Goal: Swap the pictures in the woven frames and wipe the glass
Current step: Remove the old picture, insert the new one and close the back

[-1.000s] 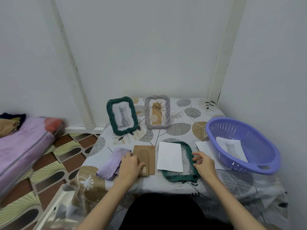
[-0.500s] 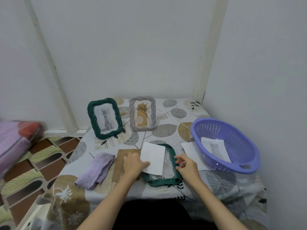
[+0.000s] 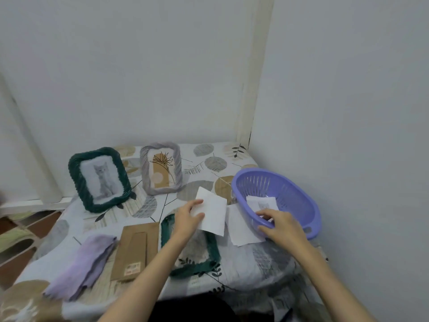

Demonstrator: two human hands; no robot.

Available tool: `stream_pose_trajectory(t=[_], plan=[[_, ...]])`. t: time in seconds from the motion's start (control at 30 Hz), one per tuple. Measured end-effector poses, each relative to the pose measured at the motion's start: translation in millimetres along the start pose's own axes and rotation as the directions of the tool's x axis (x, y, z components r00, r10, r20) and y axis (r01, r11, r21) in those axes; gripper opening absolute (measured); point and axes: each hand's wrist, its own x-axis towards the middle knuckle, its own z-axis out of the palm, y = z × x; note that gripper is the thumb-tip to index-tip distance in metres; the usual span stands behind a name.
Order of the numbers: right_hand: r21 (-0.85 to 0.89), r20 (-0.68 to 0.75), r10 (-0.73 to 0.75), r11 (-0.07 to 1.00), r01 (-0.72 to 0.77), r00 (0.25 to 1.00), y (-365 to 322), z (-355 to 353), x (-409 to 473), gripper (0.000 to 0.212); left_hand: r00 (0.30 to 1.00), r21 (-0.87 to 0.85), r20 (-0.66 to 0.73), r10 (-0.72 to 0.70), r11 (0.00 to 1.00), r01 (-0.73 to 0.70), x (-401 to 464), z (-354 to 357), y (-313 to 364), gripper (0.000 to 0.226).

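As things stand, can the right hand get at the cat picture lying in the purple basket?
Probably yes. The right hand is already at the near rim of the purple basket, fingers reaching over it toward the cat picture, which lies uncovered inside. Nothing sits between them.

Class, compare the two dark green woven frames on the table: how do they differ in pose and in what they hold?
The back green frame stands upright, leaning back; the front green frame lies flat on the tablecloth. The back green frame shows a grey cat picture; the front green frame's opening is partly hidden by the left hand, which holds a white sheet over it. Both are dark green, woven and rectangular with rounded corners.
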Motion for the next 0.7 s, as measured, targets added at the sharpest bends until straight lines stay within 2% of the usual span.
stream_pose_trajectory(t=[0.1, 0.27, 0.33, 0.4, 0.43, 0.5, 0.6, 0.63, 0.7], plan=[[0.101, -0.094, -0.007, 0.995, 0.017, 0.996, 4, -15, 8, 0.030, 0.995, 0.060, 0.092, -0.045, 0.997, 0.039, 7, 29, 2, 0.035], [0.195, -0.125, -0.030, 0.979, 0.054, 0.992, 13, -26, 21, 0.032, 0.958, 0.253, 0.287, -0.002, 0.965, -0.074, 10, 58, 3, 0.039], [0.198, -0.111, -0.036, 0.978, 0.058, 0.993, 14, -23, 22, 0.032, 0.946, 0.424, 0.324, 0.012, 0.892, -0.157, 11, 65, -2, 0.042], [0.193, -0.074, -0.034, 0.980, 0.048, 0.997, 13, -16, 19, 0.033, 0.931, 0.617, 0.365, 0.026, 0.742, -0.263, 12, 69, -10, 0.041], [0.187, -0.053, -0.033, 0.982, 0.042, 0.998, 12, -12, 16, 0.034, 0.928, 0.667, 0.371, 0.043, 0.683, -0.298, 12, 70, -13, 0.040], [0.163, -0.017, -0.040, 0.986, 0.042, 0.999, 10, -5, 9, 0.035, 0.933, 0.708, 0.355, 0.067, 0.632, -0.314, 11, 71, -19, 0.041], [0.125, 0.024, -0.043, 0.991, 0.040, 0.999, 9, 3, 1, 0.037, 0.933, 0.700, 0.352, 0.074, 0.641, -0.315, 13, 69, -22, 0.043], [0.129, 0.048, -0.032, 0.991, 0.026, 0.998, 11, 4, 0, 0.037, 0.938, 0.663, 0.336, 0.086, 0.685, -0.301, 14, 70, -21, 0.042], [0.233, 0.106, 0.018, 0.972, -0.042, 0.994, 14, 1, 2, 0.038, 0.966, 0.428, 0.233, 0.113, 0.880, -0.206, 14, 70, -12, 0.043]])
